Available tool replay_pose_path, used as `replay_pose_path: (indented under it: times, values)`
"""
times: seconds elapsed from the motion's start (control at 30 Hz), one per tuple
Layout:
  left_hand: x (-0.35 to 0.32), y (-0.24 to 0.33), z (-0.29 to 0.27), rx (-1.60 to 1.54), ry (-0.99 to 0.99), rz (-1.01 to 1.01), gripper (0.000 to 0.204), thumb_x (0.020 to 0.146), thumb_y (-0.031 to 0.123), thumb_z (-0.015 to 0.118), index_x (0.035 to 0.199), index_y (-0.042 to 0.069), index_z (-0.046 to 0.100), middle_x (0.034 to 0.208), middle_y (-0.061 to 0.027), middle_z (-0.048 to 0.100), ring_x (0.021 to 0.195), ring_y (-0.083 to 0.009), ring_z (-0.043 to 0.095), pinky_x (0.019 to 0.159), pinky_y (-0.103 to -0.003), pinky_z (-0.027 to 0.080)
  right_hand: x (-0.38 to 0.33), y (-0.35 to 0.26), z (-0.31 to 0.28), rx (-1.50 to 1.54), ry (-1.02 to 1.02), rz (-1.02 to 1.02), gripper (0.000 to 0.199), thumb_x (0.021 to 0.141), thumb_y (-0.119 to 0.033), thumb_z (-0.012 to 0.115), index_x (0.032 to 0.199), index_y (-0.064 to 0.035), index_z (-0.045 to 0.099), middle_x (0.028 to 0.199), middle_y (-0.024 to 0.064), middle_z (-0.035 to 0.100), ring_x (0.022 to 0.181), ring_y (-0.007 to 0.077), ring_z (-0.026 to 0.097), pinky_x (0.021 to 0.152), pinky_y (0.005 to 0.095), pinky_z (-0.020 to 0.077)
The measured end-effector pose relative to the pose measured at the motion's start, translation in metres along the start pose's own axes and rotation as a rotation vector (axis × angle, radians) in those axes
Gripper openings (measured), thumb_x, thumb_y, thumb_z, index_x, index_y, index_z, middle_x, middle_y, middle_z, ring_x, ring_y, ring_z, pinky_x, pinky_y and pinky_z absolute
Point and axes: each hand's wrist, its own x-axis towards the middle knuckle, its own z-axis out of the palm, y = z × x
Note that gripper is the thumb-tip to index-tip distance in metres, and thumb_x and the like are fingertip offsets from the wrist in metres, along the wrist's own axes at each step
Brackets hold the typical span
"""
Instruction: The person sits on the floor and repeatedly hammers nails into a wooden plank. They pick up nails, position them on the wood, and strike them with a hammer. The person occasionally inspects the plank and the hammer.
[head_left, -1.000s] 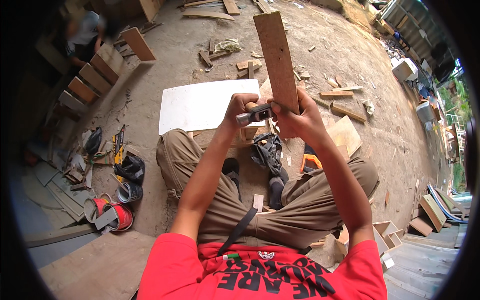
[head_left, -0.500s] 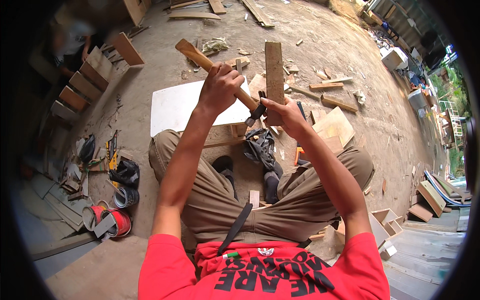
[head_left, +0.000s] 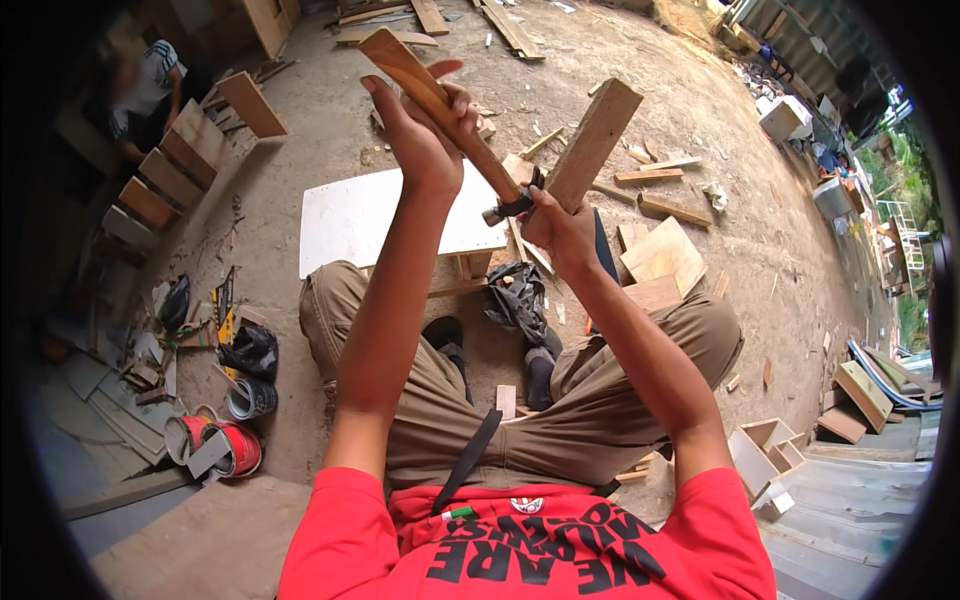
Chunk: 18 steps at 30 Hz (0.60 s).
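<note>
My left hand [head_left: 428, 135] is loosely around the wooden handle of a claw hammer [head_left: 445, 105]; the thumb is off it and some fingers curl around it. The hammer's dark metal head lies at the lower end, its claw against a short wooden block [head_left: 594, 150]. My right hand [head_left: 562, 232] grips the lower end of that block, which tilts up to the right. Whether a nail sits in the claw is too small to tell. Below my hands a white board [head_left: 370, 225] rests on wooden supports, beside a crumpled black plastic bag [head_left: 517, 300].
Plywood pieces [head_left: 665, 255] and offcuts litter the ground ahead to the right. At left stand red paint cans [head_left: 235, 448], a handsaw [head_left: 224, 305] and upright boards [head_left: 170, 175], near another person [head_left: 150, 85]. A small wooden box [head_left: 768, 450] lies at right.
The wooden block has tipped to the right with my right hand turning. My left hand has loosened on the handle, thumb lifted away, and the hammer has shifted slightly upward.
</note>
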Motion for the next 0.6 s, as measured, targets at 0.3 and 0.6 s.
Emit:
replay_pose_path:
  times: [0.3, 0.6]
  values:
    - [0.012, -0.058, -0.036, 0.451, -0.027, -0.112, 0.077, 0.092, 0.079, 0.027, 0.078, 0.007, 0.05, 0.059, 0.001, 0.041, 0.052, -0.0092, 0.039, 0.051, -0.025, 0.032, 0.012, 0.033, -0.045, -0.195, 0.227, 0.275, 0.038, 0.092, -0.027, 0.066, 0.114, 0.0022, 0.059, 0.102, 0.0091, 0.066, 0.087, 0.018, 0.067, 0.066, 0.038, 0.0592]
    - [0.003, -0.106, -0.089, 0.352, -0.119, -0.332, 0.078, 0.089, 0.083, 0.022, 0.084, 0.009, 0.047, 0.06, 0.0004, 0.043, 0.05, -0.0094, 0.038, 0.052, -0.025, 0.035, -0.003, 0.048, -0.056, -0.343, 0.175, 0.34, 0.033, 0.089, -0.025, 0.065, 0.111, 0.0, 0.059, 0.098, 0.0089, 0.066, 0.082, 0.0176, 0.066, 0.063, 0.0381, 0.0584]
